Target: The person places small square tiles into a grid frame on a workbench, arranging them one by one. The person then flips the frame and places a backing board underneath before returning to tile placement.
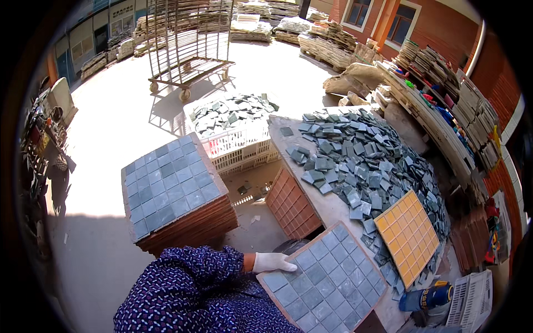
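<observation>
My left hand (275,262), in a white glove, grips the left edge of a square tray of grey-blue stone tiles (327,283). Its thumb lies on top, while the other fingers are hidden below. The tiles sit in neat rows, and the tray tilts in front of me, by the near edge of a work table (294,141). My right hand does not show. On the table, loose square stone tiles (361,150) form a large heap. An orange-yellow grid tray (408,238) with bare compartments leans on the heap's near right side.
Left stands a tall stack of reddish trays (191,233), topped with tiles. Beyond it, a white plastic crate (244,150) holds loose tiles. A blue bottle (425,298) and white basket (472,299) are near right. A wheeled metal rack (189,72) stands farther back.
</observation>
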The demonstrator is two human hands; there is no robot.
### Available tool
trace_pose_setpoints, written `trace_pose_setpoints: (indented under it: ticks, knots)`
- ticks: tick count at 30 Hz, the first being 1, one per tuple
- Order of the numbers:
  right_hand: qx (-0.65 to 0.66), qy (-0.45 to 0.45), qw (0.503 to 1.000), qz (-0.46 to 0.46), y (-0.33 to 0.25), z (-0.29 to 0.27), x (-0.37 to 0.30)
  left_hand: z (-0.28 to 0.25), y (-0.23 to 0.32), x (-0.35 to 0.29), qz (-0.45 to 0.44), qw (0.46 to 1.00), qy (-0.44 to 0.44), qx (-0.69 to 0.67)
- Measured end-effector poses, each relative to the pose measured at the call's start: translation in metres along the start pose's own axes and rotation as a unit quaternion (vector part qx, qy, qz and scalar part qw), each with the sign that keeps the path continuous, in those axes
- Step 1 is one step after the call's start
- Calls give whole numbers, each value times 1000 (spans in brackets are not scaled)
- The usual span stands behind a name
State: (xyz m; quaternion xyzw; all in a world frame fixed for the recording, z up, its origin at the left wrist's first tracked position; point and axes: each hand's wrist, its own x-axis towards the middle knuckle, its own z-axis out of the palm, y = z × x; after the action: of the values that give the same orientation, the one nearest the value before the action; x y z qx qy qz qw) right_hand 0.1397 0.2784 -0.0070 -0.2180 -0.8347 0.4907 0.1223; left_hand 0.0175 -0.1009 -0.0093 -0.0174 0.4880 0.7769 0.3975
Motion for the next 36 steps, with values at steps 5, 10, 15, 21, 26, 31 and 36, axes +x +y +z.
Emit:
trace_pose_setpoints:
  ticks: [5,10,15,21,26,31,36]
  knots:
    - [32,-89,952,-290,-43,12,37,9,-32,-76,133,976,113,-133]
    - [192,-238,945,-115,-117,73,53,7,-36,-191,271,889,326,-173]
    - [236,-320,918,0,-64,109,63,-45,-45,-265,417,792,406,-184]
    - [169,-307,933,75,-5,118,66,-88,-75,-337,461,715,490,-188]
    - [143,-288,942,98,12,115,78,-123,-108,-356,446,698,518,-214]
    - [143,-280,945,94,24,114,83,-133,-94,-350,349,703,603,-141]
    - [40,-298,952,60,19,126,75,-127,-62,-414,-185,368,815,407]
